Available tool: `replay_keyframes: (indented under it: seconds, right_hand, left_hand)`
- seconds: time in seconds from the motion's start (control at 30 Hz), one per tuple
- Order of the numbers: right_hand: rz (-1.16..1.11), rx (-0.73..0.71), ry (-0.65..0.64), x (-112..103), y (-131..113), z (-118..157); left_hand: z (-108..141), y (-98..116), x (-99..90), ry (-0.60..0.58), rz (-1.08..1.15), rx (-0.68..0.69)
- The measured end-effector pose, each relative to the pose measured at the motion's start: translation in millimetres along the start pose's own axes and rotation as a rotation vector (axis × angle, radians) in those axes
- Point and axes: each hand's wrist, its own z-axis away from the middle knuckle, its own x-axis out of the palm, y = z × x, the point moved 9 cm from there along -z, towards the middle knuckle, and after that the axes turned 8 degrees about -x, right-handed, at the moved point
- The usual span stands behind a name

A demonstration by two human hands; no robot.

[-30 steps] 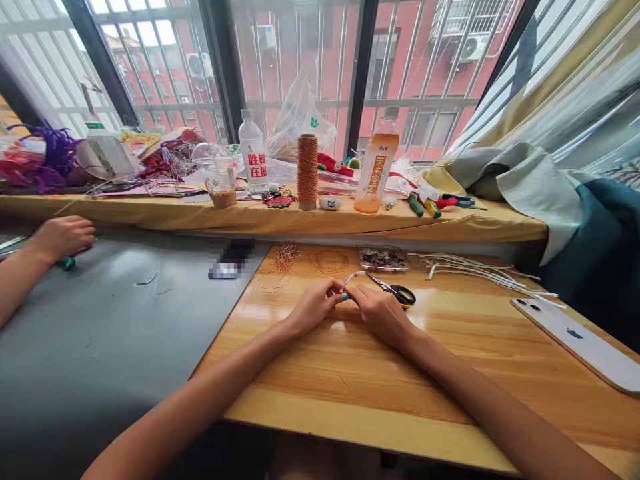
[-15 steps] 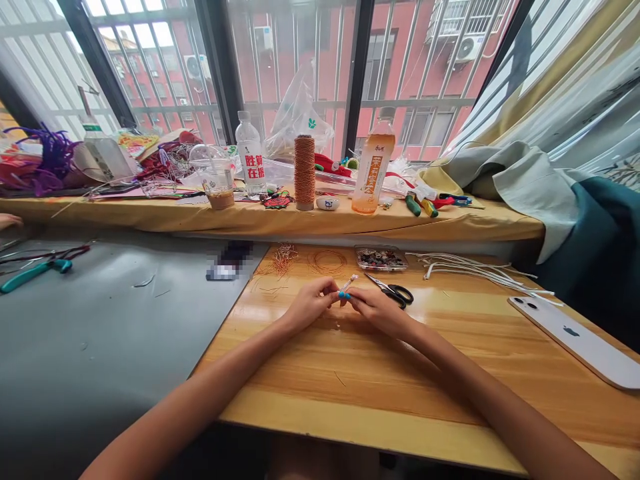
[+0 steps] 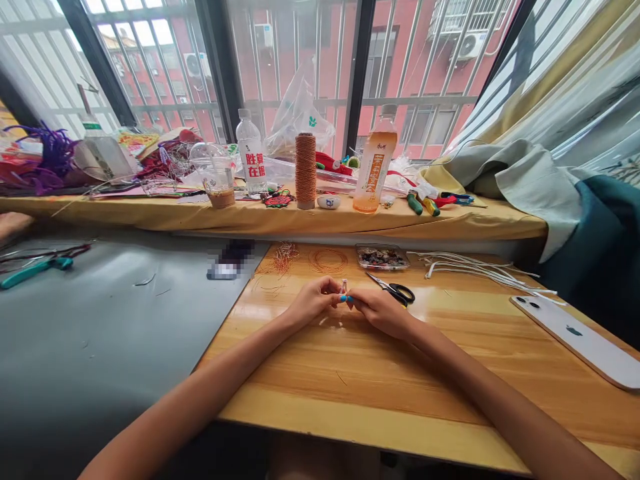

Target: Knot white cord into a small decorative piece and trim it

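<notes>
Over the wooden table (image 3: 310, 400), my left hand (image 3: 316, 300) and my right hand (image 3: 379, 308) meet with their fingertips pinched together. Between them is a small pale piece (image 3: 345, 285) that sticks up a little above the fingers; its lower part is hidden. Both thumbnails are blue. Black-handled scissors (image 3: 395, 289) lie just beyond my right hand. Behind the hands are a coil of thin copper-coloured cord (image 3: 328, 261), a tangle of the same cord (image 3: 286, 257) and a clear tray of beads and small parts (image 3: 383, 257).
White cords (image 3: 480, 267) and a white phone (image 3: 575, 340) lie on the right. Along the ledge (image 3: 280, 223) stand a cord spool (image 3: 305, 172), bottles and a cup. Teal pliers (image 3: 37, 270) lie on the grey mat at left, near another person's hand (image 3: 14, 225).
The pale piece between my fingers has turned from leaning right to nearly upright. The other person's hand at the far left reaches slightly further into view.
</notes>
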Motion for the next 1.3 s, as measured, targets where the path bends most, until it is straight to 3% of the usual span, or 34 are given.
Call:
replay_keyframes:
  seconds: [0.17,0.33,0.77,1.17,1.3]
  right_hand:
    - [0.024,0.064,0.016,4,2,0]
    - [0.079,0.11,0.117,5,4,2]
    - [0.137,0.023,0.247,-15,1,5]
    - [0.381,-0.21,0.161,-17,-13,8]
    - [0.34,-0.232,0.167,-21,-16,7]
  left_hand:
    - [-2,-4,-11.7,0.1,-0.055,-0.009]
    - [-2,-7,-22.2,0.186,-0.038,-0.038]
    - [0,-5,-12.1,0.094,0.155,-0.087]
    - [-3,-12,-9.6,0.033,0.087,-0.078]
    - [-3,-12,-9.4,0.033,0.074,-0.07]
